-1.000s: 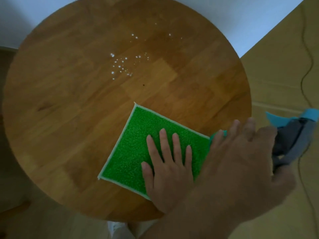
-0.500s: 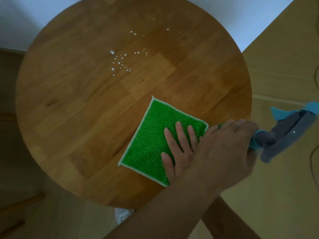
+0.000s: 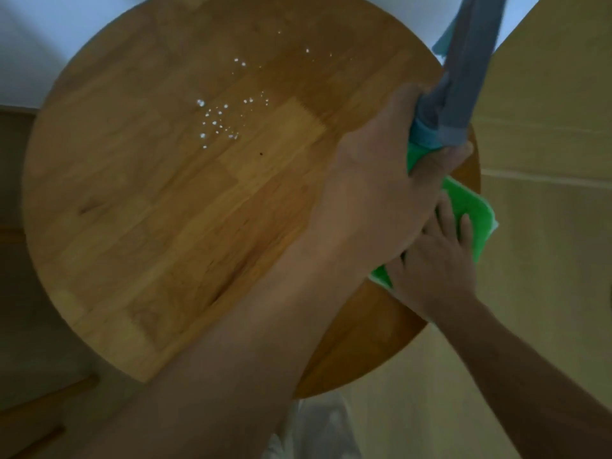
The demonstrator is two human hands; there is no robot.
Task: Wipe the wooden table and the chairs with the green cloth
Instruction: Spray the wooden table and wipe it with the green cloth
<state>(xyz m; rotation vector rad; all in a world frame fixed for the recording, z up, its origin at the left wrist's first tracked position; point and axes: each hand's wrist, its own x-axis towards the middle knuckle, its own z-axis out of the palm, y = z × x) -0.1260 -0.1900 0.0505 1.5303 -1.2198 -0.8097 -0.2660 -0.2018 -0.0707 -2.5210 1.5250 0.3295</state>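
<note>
The round wooden table fills most of the view. The green cloth lies at the table's right edge and partly hangs over it. My right hand presses flat on it with straight fingers. My left arm crosses over the right one, close to the camera. My left hand grips a bundle of grey and blue cloths that stretches up to the top right. A bit of green shows under that grip. Much of the green cloth is hidden by my left hand.
Small white droplets are scattered on the tabletop left of my left hand. Pale wooden floor lies to the right. Brown wooden pieces show at the lower left, too dim to identify. A white wall runs along the top.
My right hand has slid the green cloth rightward, from the table's lower middle to its right edge. My left hand has swung the grey and blue cloths upward, above the table's right side.
</note>
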